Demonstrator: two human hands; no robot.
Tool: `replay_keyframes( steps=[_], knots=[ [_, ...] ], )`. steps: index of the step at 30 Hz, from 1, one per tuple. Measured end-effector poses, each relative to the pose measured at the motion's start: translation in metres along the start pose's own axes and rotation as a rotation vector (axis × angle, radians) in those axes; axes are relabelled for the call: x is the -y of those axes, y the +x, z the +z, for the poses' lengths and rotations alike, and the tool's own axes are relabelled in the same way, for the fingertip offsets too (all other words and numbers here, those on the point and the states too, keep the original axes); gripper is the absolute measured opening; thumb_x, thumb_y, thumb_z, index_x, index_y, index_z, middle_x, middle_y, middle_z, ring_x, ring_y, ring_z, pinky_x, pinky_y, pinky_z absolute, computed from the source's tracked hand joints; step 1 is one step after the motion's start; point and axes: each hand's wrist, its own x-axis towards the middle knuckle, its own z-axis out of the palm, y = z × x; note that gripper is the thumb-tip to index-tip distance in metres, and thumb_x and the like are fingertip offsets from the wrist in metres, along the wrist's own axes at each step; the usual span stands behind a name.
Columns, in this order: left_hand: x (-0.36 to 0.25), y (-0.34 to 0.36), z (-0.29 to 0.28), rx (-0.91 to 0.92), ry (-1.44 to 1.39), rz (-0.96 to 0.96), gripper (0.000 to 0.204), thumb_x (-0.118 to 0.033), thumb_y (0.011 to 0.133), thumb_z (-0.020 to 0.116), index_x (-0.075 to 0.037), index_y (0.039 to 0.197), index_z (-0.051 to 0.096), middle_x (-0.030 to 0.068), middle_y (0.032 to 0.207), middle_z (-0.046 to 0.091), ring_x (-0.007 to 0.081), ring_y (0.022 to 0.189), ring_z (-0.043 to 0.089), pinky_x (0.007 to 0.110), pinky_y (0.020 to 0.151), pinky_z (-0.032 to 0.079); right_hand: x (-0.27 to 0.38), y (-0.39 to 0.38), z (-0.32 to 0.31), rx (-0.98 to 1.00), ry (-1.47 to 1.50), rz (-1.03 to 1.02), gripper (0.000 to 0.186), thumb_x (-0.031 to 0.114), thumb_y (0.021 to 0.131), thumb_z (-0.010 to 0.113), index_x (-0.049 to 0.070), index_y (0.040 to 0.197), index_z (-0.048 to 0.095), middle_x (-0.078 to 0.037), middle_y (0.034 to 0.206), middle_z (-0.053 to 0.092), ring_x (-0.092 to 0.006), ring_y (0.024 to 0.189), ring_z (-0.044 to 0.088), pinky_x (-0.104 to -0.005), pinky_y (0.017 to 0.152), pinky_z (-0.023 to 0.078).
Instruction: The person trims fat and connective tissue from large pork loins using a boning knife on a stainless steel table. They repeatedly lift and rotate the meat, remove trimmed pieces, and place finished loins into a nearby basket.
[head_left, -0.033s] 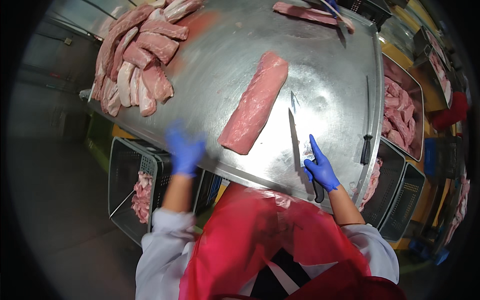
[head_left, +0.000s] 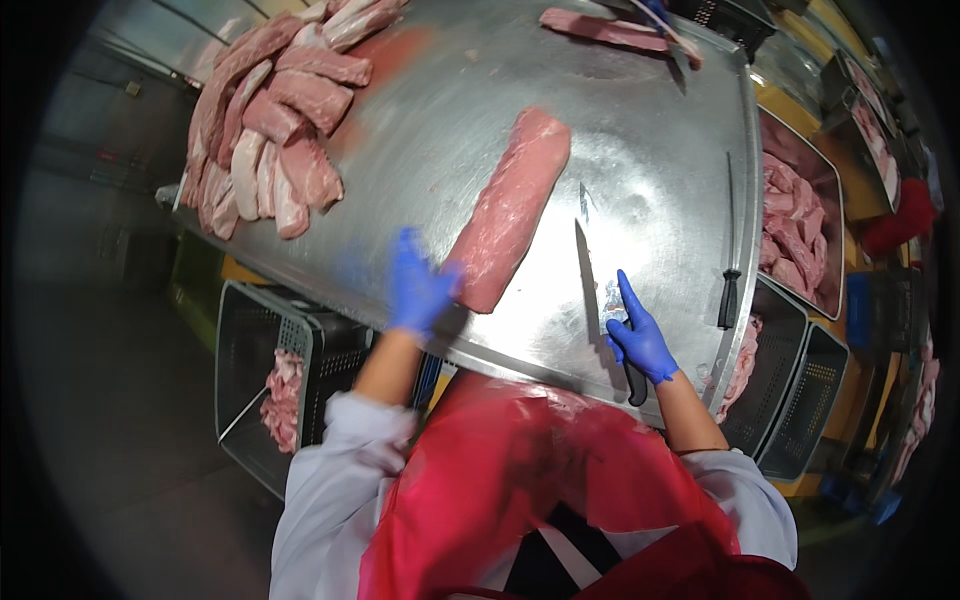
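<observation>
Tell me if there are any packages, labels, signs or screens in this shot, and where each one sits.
None that I can make out. The steel table holds only bare meat and knives, and the crates below it hold loose meat, not packages.

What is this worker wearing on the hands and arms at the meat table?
Both hands wear thin, snug blue disposable gloves: the left hand looks blurred, the right hand is sharp. The forearms are bare from the wrists up to white sleeves pushed back near the elbows. A glossy red apron covers the chest between the arms. No markings show.
</observation>
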Motion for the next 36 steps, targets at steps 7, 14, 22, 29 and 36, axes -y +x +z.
replay_keyframes(
  steps=[7, 14, 22, 29, 36],
  knots=[
    [-0.028, 0.099, 0.102, 0.438, 0.236, -0.122, 0.089, -0.033, 0.072, 0.077, 0.008, 0.14, 0.04, 0.0296, 0.129, 0.057, 0.0399, 0.121, 0.058, 0.051, 0.104, 0.045, 0.0, -0.061, -0.02, -0.25, 0.283, -0.074, 0.083, -0.005, 0.094, 0.05, 0.027, 0.161, 0.014, -0.001, 0.075, 0.055, -0.0088, 0.055, 0.05, -0.0234, 0.047, 0.045],
    [0.004, 0.018, 0.125, 0.981, -1.065, -0.756, 0.04, -0.024, 0.085, 0.06, 0.003, 0.115, 0.06, 0.021, 0.103, 0.068, 0.0328, 0.094, 0.068, 0.046, 0.08, 0.059, -0.047, -0.115, -0.022, -0.492, 0.475, -0.024, 0.082, -0.002, 0.094, 0.048, 0.026, 0.161, 0.012, 0.0, 0.066, 0.049, -0.0086, 0.046, 0.044, -0.0233, 0.04, 0.041],
    [-0.061, 0.053, 0.132, 0.361, 0.387, 0.905, 0.098, -0.036, 0.069, 0.077, -0.002, 0.149, 0.033, 0.0265, 0.152, 0.034, 0.0437, 0.143, 0.03, 0.057, 0.117, 0.023, -0.072, -0.094, -0.037, -0.616, 0.387, -0.093, 0.083, -0.003, 0.095, 0.049, 0.026, 0.161, 0.009, 0.001, 0.068, 0.049, -0.0079, 0.05, 0.046, -0.0227, 0.041, 0.04],
    [-0.098, 0.115, 0.162, 0.612, 0.49, 0.658, 0.075, -0.04, 0.064, 0.078, -0.002, 0.125, 0.054, 0.0268, 0.123, 0.063, 0.0438, 0.113, 0.061, 0.045, 0.097, 0.05, -0.09, 0.001, -0.048, -0.636, 0.065, -0.174, 0.084, 0.006, 0.095, 0.053, 0.026, 0.161, 0.006, -0.008, 0.08, 0.065, -0.0121, 0.056, 0.058, -0.0271, 0.05, 0.05],
    [-0.093, 0.118, 0.155, 0.764, 0.347, 0.478, 0.074, -0.047, 0.064, 0.076, -0.003, 0.121, 0.061, 0.0257, 0.116, 0.067, 0.042, 0.109, 0.064, 0.045, 0.094, 0.051, -0.055, 0.114, -0.05, -0.777, -0.143, -0.357, 0.079, 0.01, 0.096, 0.054, 0.027, 0.161, 0.012, -0.008, 0.079, 0.066, -0.0138, 0.058, 0.062, -0.0295, 0.055, 0.053]
  ],
)
